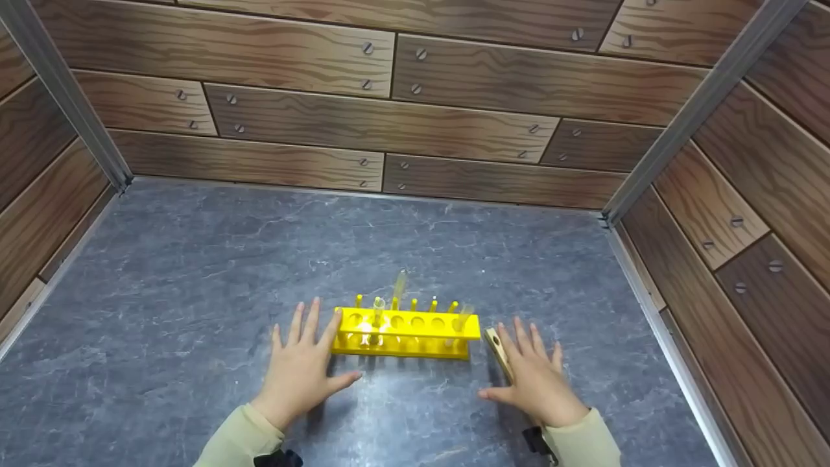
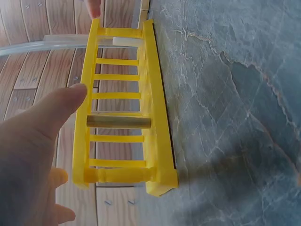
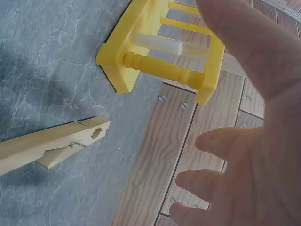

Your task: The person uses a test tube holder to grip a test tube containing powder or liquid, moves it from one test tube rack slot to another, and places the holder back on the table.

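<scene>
A yellow test tube rack [image 1: 407,322] stands on the grey marbled surface between the two hands. It carries one clear test tube [image 1: 379,312] near its left end and another tube [image 1: 463,319] at its right end, with white contents [image 3: 160,44] in the right wrist view. A third tube [image 1: 400,285] rises from the back row of pegs. My left hand [image 1: 298,373] is spread beside the rack's left end, fingers straight. My right hand [image 1: 535,376] is likewise spread, over a wooden test tube clamp [image 3: 61,141] that lies right of the rack, partly hidden in the head view.
Wood-patterned panels wall the work surface [image 1: 214,259] at the back [image 1: 311,117], left [image 1: 39,194] and right [image 1: 746,214]. Grey metal posts [image 1: 700,104] join them at the corners.
</scene>
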{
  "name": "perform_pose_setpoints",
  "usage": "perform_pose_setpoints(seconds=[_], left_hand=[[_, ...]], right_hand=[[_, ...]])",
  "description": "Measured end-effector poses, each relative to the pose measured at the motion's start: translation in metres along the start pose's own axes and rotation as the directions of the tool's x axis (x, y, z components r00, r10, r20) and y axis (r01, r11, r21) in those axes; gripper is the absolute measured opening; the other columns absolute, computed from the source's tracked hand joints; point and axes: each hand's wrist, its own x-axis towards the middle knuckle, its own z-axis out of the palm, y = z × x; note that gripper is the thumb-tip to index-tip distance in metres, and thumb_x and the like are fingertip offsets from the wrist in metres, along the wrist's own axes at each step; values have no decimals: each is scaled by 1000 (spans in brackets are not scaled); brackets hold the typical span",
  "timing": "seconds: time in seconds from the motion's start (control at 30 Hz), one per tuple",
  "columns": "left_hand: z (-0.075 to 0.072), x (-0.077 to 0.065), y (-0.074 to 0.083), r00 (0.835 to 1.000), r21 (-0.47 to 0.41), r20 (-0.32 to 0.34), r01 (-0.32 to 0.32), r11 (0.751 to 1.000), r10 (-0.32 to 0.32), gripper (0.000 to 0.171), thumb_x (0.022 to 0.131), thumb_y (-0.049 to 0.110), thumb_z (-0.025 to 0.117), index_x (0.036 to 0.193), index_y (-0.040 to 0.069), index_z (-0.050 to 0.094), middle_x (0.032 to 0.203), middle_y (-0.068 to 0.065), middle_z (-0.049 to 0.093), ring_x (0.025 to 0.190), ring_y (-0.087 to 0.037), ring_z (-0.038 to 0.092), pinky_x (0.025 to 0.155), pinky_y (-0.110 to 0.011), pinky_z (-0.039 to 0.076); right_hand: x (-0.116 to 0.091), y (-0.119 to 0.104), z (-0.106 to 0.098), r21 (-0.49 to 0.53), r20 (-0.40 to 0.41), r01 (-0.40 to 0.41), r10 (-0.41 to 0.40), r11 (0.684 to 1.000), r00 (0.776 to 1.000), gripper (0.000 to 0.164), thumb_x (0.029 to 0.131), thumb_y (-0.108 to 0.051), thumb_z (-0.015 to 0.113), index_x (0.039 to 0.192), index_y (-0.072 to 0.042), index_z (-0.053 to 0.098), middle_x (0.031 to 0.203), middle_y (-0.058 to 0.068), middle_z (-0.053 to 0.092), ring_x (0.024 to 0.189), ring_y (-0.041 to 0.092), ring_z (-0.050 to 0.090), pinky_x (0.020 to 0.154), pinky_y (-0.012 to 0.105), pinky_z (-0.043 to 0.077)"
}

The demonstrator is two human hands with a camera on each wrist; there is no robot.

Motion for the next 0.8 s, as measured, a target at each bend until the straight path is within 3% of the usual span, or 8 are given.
perform_pose_setpoints(seconds=[0.2,0.37,0.6,0.8], left_hand=[[4,4,-5,995,-108,51,90,990,-85,98,73,81,42,147,18,28,151,-21,18,135,-44,18,95,-70,22],[6,8,-8,981,-254,103,184,950,-162,97,77,79,38,147,13,26,149,-23,22,132,-45,24,98,-67,24],[9,16,-12,961,-464,125,276,842,-246,79,87,60,48,142,6,34,143,-22,35,129,-42,33,102,-59,27],[11,24,-12,940,-604,175,337,723,-293,57,93,47,50,132,5,50,131,-17,51,115,-34,52,94,-50,41]], right_hand=[[2,2,4,14,19,-10,10,1000,1000,112,64,-60,73,149,-11,18,153,21,2,136,45,-1,95,73,-7],[2,5,9,21,14,-3,3,1000,1000,109,65,-57,75,148,-10,21,152,22,5,136,47,3,95,73,-4],[7,13,18,5,19,-56,56,998,998,103,66,-57,74,144,-5,32,148,26,19,133,48,18,96,73,3],[12,21,27,-35,-10,-135,134,990,991,86,73,-50,73,135,2,43,126,27,49,111,43,49,90,64,34]])
